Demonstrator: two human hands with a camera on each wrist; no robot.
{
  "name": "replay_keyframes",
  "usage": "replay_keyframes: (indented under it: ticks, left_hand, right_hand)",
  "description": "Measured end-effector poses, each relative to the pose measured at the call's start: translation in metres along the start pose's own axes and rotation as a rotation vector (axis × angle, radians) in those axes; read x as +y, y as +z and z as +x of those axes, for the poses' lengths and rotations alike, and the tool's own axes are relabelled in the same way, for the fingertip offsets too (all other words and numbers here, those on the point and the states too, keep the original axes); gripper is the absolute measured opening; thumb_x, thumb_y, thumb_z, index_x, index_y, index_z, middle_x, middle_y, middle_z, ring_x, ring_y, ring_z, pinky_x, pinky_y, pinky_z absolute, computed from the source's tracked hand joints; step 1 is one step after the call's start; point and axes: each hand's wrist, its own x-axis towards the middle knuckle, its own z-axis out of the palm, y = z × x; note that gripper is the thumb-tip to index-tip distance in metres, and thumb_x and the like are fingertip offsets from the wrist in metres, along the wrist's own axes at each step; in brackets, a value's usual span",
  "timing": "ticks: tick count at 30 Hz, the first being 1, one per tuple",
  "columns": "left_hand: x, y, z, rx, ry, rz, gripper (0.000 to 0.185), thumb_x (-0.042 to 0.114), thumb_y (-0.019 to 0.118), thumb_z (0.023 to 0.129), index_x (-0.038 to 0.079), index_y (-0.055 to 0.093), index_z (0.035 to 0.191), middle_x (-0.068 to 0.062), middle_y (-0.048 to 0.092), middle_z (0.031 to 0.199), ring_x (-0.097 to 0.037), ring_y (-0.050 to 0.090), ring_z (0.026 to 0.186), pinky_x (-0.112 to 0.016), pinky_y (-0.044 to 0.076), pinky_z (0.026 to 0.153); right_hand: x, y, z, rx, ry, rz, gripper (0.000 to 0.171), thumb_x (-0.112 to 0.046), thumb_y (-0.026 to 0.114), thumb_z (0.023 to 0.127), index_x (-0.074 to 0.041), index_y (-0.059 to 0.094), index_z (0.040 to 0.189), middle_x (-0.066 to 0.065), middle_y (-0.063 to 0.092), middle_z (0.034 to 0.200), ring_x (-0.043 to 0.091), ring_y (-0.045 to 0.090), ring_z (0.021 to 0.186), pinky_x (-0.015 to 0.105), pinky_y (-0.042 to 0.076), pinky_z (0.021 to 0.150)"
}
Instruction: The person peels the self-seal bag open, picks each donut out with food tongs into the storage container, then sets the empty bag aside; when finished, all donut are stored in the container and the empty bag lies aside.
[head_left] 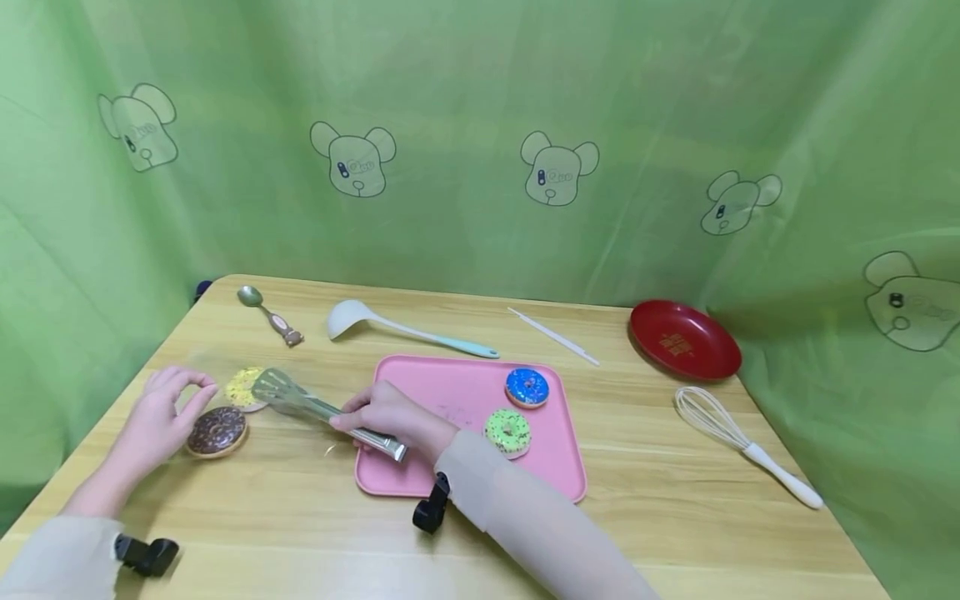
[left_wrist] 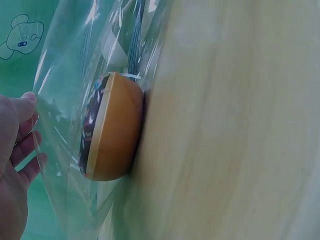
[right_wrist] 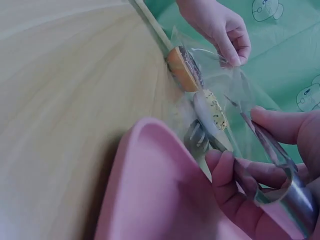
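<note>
My left hand [head_left: 153, 421] pinches the edge of a clear plastic bag [left_wrist: 57, 130] between thumb and fingers. Inside or behind the film, a chocolate doughnut [left_wrist: 117, 130] with sprinkles stands close to the table surface. Beyond it sits a yellow doughnut [right_wrist: 215, 110] with dark sprinkles. My right hand [head_left: 390, 412] grips metal tongs [head_left: 303, 402] by their arms. Their slotted end [right_wrist: 196, 137] reaches the yellow doughnut's side; whether it touches cannot be told. The bag's outline is faint from the head view.
A pink tray [head_left: 442, 379] under my right forearm bears a blue doughnut [head_left: 527, 388] and a green doughnut [head_left: 507, 432]. Behind lie a spoon [head_left: 270, 315], a ladle [head_left: 405, 328] and white sticks [head_left: 553, 335]. A red plate [head_left: 723, 354] and whisk [head_left: 750, 446] lie right.
</note>
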Motion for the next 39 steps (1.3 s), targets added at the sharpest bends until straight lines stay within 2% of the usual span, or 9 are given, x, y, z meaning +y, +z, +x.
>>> replay_keyframes:
  ticks: [5,7,13,17,18,23,28,34,39]
  left_hand:
    - [-0.001,0.001,-0.002,0.011,0.010,0.016,0.005,-0.002,0.061,0.086,-0.003,0.058,0.090,-0.013,0.055,0.092,-0.026,0.043,0.092,-0.035,0.033,0.082]
    - [-0.001,0.001,-0.003,0.012,0.013,0.017,0.005,-0.002,0.061,0.086,-0.003,0.058,0.090,-0.013,0.055,0.092,-0.027,0.043,0.092,-0.034,0.033,0.083]
    - [0.000,0.000,-0.001,-0.004,0.004,-0.025,0.005,-0.002,0.059,0.087,-0.004,0.056,0.091,-0.018,0.054,0.095,-0.036,0.044,0.096,-0.061,0.033,0.085]
    - [0.000,0.000,0.000,0.004,0.012,-0.039,0.005,-0.002,0.059,0.087,-0.004,0.056,0.090,-0.018,0.054,0.094,-0.038,0.043,0.096,-0.063,0.031,0.087]
    - [-0.001,0.001,0.000,0.009,0.017,-0.034,0.004,-0.002,0.059,0.087,-0.003,0.056,0.090,-0.018,0.054,0.094,-0.036,0.044,0.096,-0.058,0.032,0.091]
    - [-0.001,0.001,-0.002,0.026,0.028,0.006,0.005,-0.002,0.060,0.086,-0.003,0.057,0.090,-0.014,0.055,0.092,-0.028,0.044,0.092,-0.029,0.032,0.087]
    - [-0.002,-0.001,-0.005,0.038,0.031,0.021,0.006,-0.003,0.062,0.085,-0.002,0.058,0.089,-0.013,0.056,0.091,-0.024,0.043,0.090,-0.018,0.030,0.083]
    - [-0.002,-0.002,-0.006,0.038,0.026,0.023,0.007,-0.005,0.063,0.083,-0.002,0.059,0.089,-0.013,0.056,0.090,-0.025,0.044,0.091,-0.019,0.029,0.082]
    - [-0.004,-0.001,-0.008,0.024,0.022,0.021,0.006,-0.005,0.062,0.084,-0.002,0.058,0.089,-0.015,0.056,0.091,-0.031,0.044,0.092,-0.033,0.031,0.083]
  right_hand:
    - [-0.004,0.004,0.008,-0.033,0.042,0.082,0.022,-0.013,0.075,0.078,-0.001,0.068,0.094,0.016,0.065,0.078,0.019,0.057,0.054,0.026,0.048,0.045]
    - [-0.005,0.005,0.010,-0.036,0.063,0.100,0.020,-0.012,0.075,0.078,0.000,0.068,0.092,0.016,0.065,0.078,0.019,0.056,0.053,0.025,0.047,0.044]
    - [-0.005,0.005,0.015,-0.013,0.100,0.119,0.017,-0.009,0.075,0.077,0.000,0.067,0.090,0.016,0.065,0.079,0.020,0.056,0.053,0.025,0.047,0.044]
    - [-0.004,0.004,0.017,-0.007,0.090,0.105,0.020,-0.009,0.074,0.077,0.000,0.067,0.094,0.016,0.065,0.081,0.020,0.056,0.052,0.026,0.048,0.044]
    - [-0.004,0.004,0.018,-0.003,0.089,0.099,0.021,-0.009,0.074,0.077,0.000,0.067,0.095,0.015,0.065,0.081,0.020,0.056,0.052,0.026,0.048,0.044]
    - [-0.001,0.000,0.015,0.014,0.108,0.106,0.022,-0.009,0.074,0.077,-0.001,0.067,0.095,0.015,0.066,0.083,0.020,0.056,0.053,0.027,0.049,0.046]
    - [0.001,-0.007,0.007,-0.004,0.101,0.147,0.021,-0.008,0.074,0.078,0.000,0.066,0.096,0.018,0.065,0.083,0.021,0.056,0.051,0.028,0.049,0.044]
    - [0.007,-0.018,-0.004,-0.060,0.050,0.175,0.021,-0.005,0.071,0.080,0.003,0.065,0.098,0.022,0.064,0.077,0.022,0.055,0.049,0.030,0.048,0.044]
    - [0.014,-0.025,-0.014,-0.074,0.012,0.156,0.014,-0.006,0.069,0.081,0.004,0.068,0.092,0.020,0.061,0.067,0.021,0.054,0.046,0.029,0.048,0.043]
